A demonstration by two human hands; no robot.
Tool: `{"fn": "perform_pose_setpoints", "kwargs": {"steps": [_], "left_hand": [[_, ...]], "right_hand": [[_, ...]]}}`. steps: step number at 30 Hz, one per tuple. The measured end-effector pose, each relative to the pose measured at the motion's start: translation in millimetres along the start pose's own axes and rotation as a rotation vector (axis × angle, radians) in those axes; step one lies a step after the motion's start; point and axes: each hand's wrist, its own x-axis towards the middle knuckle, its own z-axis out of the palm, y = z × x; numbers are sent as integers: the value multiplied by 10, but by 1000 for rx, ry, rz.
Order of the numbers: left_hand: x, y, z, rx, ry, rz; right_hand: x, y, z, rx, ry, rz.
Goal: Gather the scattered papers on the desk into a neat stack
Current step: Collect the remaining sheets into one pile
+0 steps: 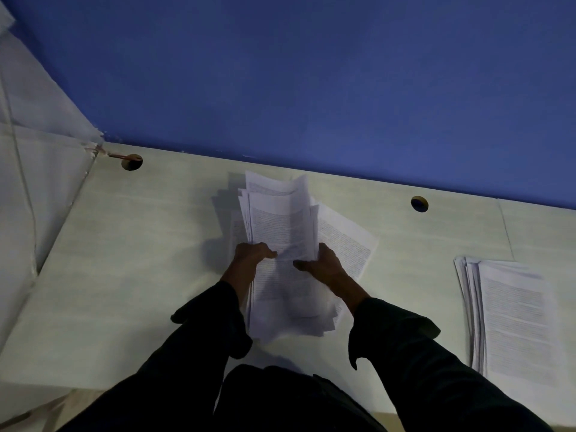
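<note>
Loose bundle of printed papers (282, 232) at mid surface (124, 275), sheets fanned and uneven, upper ends curling. Clasped on its left edge by left hand (251, 255), on its right by right hand (324, 265), thumbs across the top sheet. Single sheet (346, 241) flat just behind. Second stack of papers (511, 316) far right, well apart.
</note>
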Motion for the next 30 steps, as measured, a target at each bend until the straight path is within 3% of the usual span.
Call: {"fn": "perform_pose_setpoints", "kwargs": {"steps": [2, 3, 5, 6, 10, 14, 16, 21, 24, 27, 30], "left_hand": [[6, -12, -20, 55, 37, 24], [2, -27, -44, 87, 49, 44], [-22, -47, -120, 146, 83, 76], [-47, -49, -165, 165, 91, 111], [-49, -171, -377, 193, 193, 152], [-145, -296, -394, 443, 439, 196], [-221, -250, -294, 521, 468, 202], [-94, -194, -128, 429, 361, 293], [-27, -154, -85, 272, 172, 191], [89, -166, -56, 165, 19, 131], [-38, -103, 16, 131, -106, 189]], "right_hand": [[-36, 24, -61, 32, 141, 28], [-41, 42, -85, 18, 295, 74], [-103, 127, -161, -70, 588, 255], [-135, 194, -190, -127, 649, 358], [-252, 363, -225, -265, 609, 493], [-188, 289, -225, -150, 471, 373], [-155, 243, -178, -231, 413, 296], [-120, 232, -80, -416, 363, 229], [-134, 282, -136, -398, 371, 165], [-127, 334, -253, -168, 427, 45], [-140, 285, -328, 106, 597, 187]]}}
